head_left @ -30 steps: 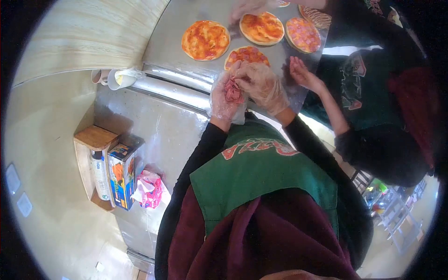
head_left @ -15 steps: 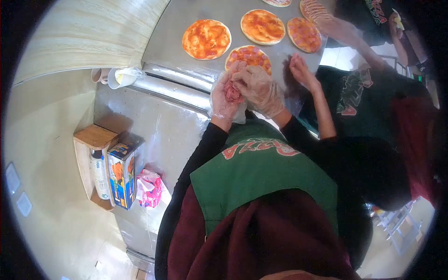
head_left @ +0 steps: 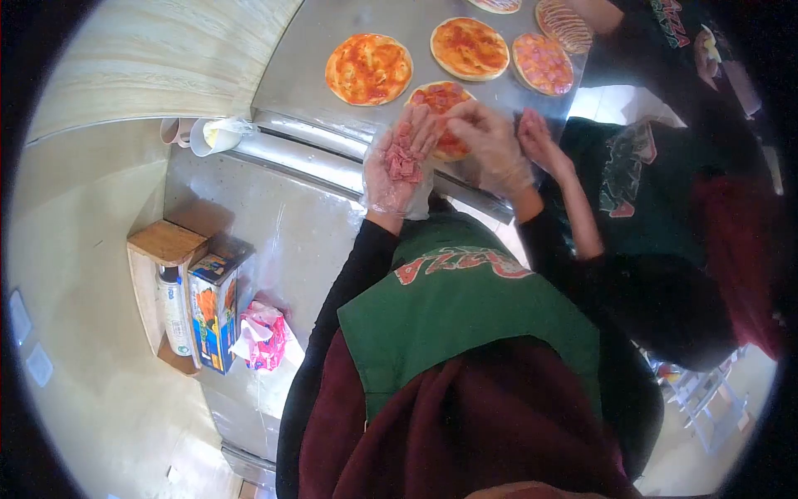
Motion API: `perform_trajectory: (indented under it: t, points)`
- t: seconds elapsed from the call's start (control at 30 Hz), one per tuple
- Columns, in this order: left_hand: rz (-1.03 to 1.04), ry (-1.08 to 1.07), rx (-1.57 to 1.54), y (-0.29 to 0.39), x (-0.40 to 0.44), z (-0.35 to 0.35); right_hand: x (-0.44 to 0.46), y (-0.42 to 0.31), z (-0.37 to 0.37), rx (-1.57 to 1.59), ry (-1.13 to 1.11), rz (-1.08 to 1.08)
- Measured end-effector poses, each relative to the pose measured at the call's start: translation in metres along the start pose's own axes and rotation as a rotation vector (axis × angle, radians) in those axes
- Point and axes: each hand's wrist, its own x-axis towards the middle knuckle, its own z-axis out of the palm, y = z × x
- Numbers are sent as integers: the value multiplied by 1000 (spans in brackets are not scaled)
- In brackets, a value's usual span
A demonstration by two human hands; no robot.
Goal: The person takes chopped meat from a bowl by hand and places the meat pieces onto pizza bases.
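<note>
My left hand (head_left: 387, 179), in a clear plastic glove, is palm up and cups a small heap of pink chopped meat (head_left: 404, 161). Over the near edge of a partly topped pizza (head_left: 440, 98) is my right hand (head_left: 496, 150), also gloved, with its fingertips pinched together; whatever is between them is too small to name. Red sauce and pink pieces cover that pizza, partly hidden by my hands. Behind it lie two sauced pizzas, one at the left (head_left: 368, 69) and one in the middle (head_left: 469, 48).
A metal counter (head_left: 291, 79) carries further pizzas, one with pink pieces (head_left: 543, 64). Close on the right is a co-worker's hand (head_left: 544, 145). Cups (head_left: 205, 137) stand at the left, with a blue box (head_left: 214, 312) and a pink packet (head_left: 263, 335) below.
My right hand has moved away from the meat to the right, over the pizza. My left hand has opened more, showing the heap. The co-worker's other arm has drawn back toward the upper right.
</note>
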Motion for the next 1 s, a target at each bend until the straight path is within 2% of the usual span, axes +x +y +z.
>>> perform_trajectory:
  t: [0.13, 0.23, 0.43, 0.53, 0.63, 0.73, 0.93, 1.0]
  points:
    - [17, 20, 7, 6, -1, 6, 11, 3, -32, -83, 105, 128]
    - [15, 3, -50, 8, 0, 1, 19, 30, -50, -482, 94, 141]
    - [32, 27, -10, 9, -11, 5, 12, 50, -43, -831, 38, 173]
    - [16, 15, -35, 6, -10, 0, 11, 47, -40, -923, 60, 105]
    - [-8, -11, -25, 3, -9, -1, 13, 51, -40, -841, 189, 89]
    - [-29, 10, -32, -1, -9, 1, 4, 6, -31, -661, 181, 31]
    - [-59, -45, -19, -5, -6, 10, 5, 23, -39, -737, 111, -44]
    - [-47, -49, -15, -6, -5, 5, -1, 29, -39, -918, 110, -80]
